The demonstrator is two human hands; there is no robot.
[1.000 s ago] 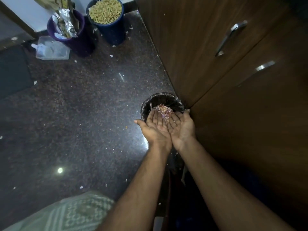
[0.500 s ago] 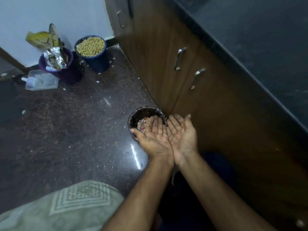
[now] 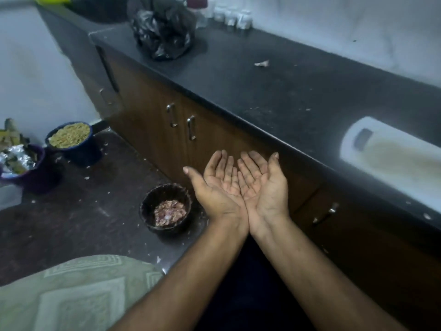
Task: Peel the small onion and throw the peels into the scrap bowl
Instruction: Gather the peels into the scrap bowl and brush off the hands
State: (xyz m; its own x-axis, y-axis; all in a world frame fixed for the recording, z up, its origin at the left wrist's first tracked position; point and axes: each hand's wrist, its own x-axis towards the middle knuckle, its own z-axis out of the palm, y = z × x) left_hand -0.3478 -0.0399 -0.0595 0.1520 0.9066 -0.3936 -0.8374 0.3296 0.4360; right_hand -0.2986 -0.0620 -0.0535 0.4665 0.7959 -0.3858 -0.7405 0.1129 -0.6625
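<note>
Both hands cupped and empty above the floor; peels lie in the scrap bowl.

Left hand (image 3: 220, 187) and right hand (image 3: 261, 185) are held palm up, edges touching, fingers spread, gripping nothing. The small onion cannot be made out anywhere in view. The scrap bowl (image 3: 148, 209) stands on the dark floor (image 3: 78, 211), just left of the hands, holding a heap of pinkish peels (image 3: 169, 212). A blue tub (image 3: 78, 149) holds yellowish grain; a purple tub (image 3: 35, 173) beside it, cut off by the left edge, holds foil wrappers. On the surface (image 3: 274, 91), a black bag (image 3: 162, 29) hides its contents; a white object (image 3: 391, 161) is blurred and cut off at the right edge.
</note>
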